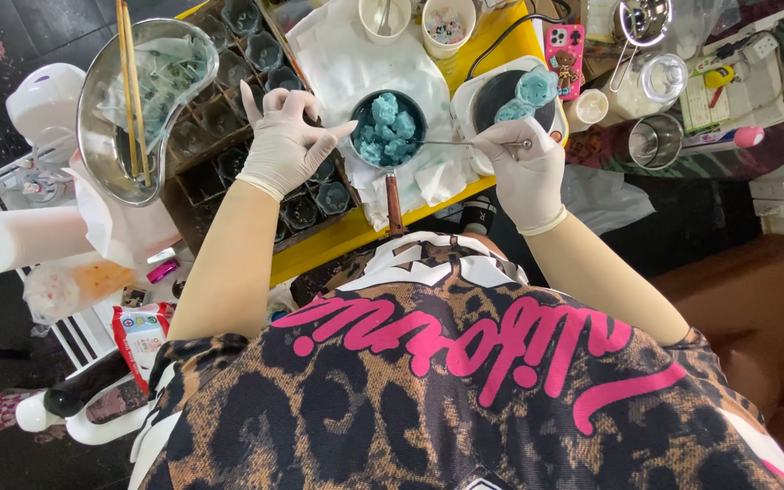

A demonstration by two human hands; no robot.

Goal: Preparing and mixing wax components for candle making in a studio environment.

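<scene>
A small dark saucepan point(417, 107) with a wooden handle holds several pale blue chunks point(386, 127) and sits on white paper on a yellow table. My right hand point(524, 168), in a cream glove, grips a thin metal spoon point(451, 142) whose tip reaches into the pan. My left hand point(283, 145), also gloved, hovers just left of the pan with fingers spread and holds nothing. Two more blue chunks point(526, 95) lie on a round black hot plate point(501, 95) beside my right hand.
A dark tray of small moulds point(229, 109) fills the table's left side. A shiny metal bowl point(106, 118) with two wooden sticks stands left of it, and a paper roll point(20, 238) below. White cups, a pink phone point(563, 45), a glass jar and metal cups crowd the back right.
</scene>
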